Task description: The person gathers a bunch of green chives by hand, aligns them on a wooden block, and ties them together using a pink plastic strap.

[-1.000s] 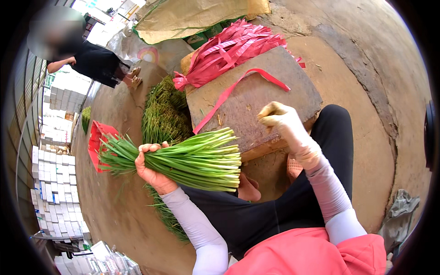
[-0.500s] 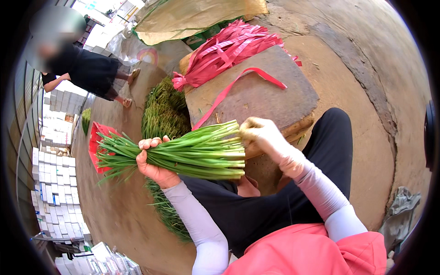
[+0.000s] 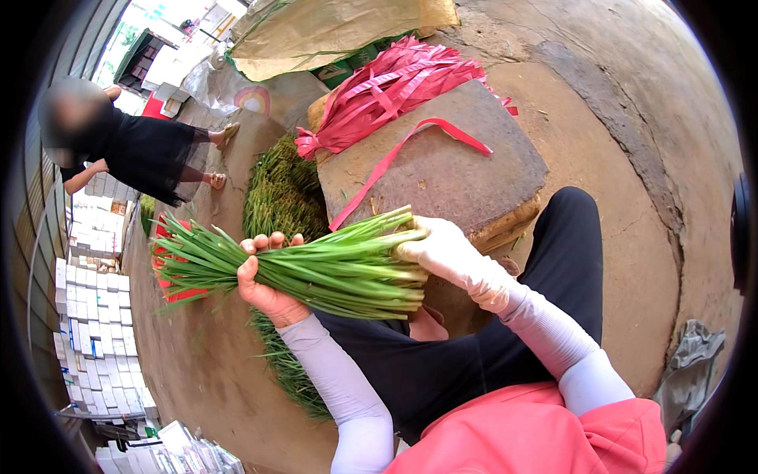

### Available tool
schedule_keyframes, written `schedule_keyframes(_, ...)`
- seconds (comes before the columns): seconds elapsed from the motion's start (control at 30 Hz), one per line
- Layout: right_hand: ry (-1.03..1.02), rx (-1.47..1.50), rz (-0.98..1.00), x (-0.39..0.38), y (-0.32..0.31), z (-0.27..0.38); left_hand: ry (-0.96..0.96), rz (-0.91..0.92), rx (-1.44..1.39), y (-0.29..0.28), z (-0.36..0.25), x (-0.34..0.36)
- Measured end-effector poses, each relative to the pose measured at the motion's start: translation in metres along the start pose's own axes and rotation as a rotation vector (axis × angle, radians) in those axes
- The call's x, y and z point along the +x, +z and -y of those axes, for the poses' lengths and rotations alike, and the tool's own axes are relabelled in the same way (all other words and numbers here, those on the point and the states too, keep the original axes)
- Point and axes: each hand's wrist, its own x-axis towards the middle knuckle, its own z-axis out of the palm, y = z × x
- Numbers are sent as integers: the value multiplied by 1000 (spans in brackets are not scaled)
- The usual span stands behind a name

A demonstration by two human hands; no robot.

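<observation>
A bunch of green garlic chives [image 3: 343, 272] lies sideways across my lap, leaf tips to the left and pale cut ends to the right. My left hand [image 3: 270, 286] is bare and wrapped round the bunch at its narrow part toward the leaves. My right hand [image 3: 452, 253], in a thin pale glove, has its fingers closed on the stem ends at the upper right of the bunch. Its fingertips are partly hidden among the stems. Beyond the hands, a single pink-red ribbon [image 3: 399, 156] lies over a worn low block [image 3: 482, 162].
A tied bundle of pink-red ribbons [image 3: 395, 88] rests along the block's far edge. Piled greens [image 3: 276, 197] lie on the floor to the left, near a red sheet [image 3: 175, 272]. White boxes [image 3: 99, 332] are stacked far left. A person in black [image 3: 150, 146] stands at upper left.
My right hand has moved from just beyond the stem ends onto them and closed there. The bunch has shifted slightly, its leaves fanning further left. The person at upper left has changed posture.
</observation>
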Motion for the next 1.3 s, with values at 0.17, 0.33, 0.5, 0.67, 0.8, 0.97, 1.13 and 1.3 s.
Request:
schedule_keyframes(0.17,-41,-48,-84,7,-24,-1,31,-64,141,-8,7,6)
schedule_keyframes(0.33,-9,260,-77,-10,-85,-1,21,-131,-22,-17,-3,7)
schedule_keyframes(0.5,-208,429,-103,-47,-222,-24,69,-83,-28,-17,-7,4)
schedule_keyframes(0.67,-71,-717,-901,-68,-292,-44,43,-86,-27,-8,1,8)
schedule_keyframes(0.8,-268,-651,-672,-59,-208,-30,15,-9,-3,-6,13,10)
schedule_keyframes(0.97,-583,-308,159,-20,-86,-28,1,20,-18,5,25,12)
schedule_keyframes(1.13,-142,443,225,0,-34,-19,-50,77,-67,10,29,9)
schedule_keyframes(1.3,-68,377,124,-4,-26,-9,-30,66,-80,-1,22,6)
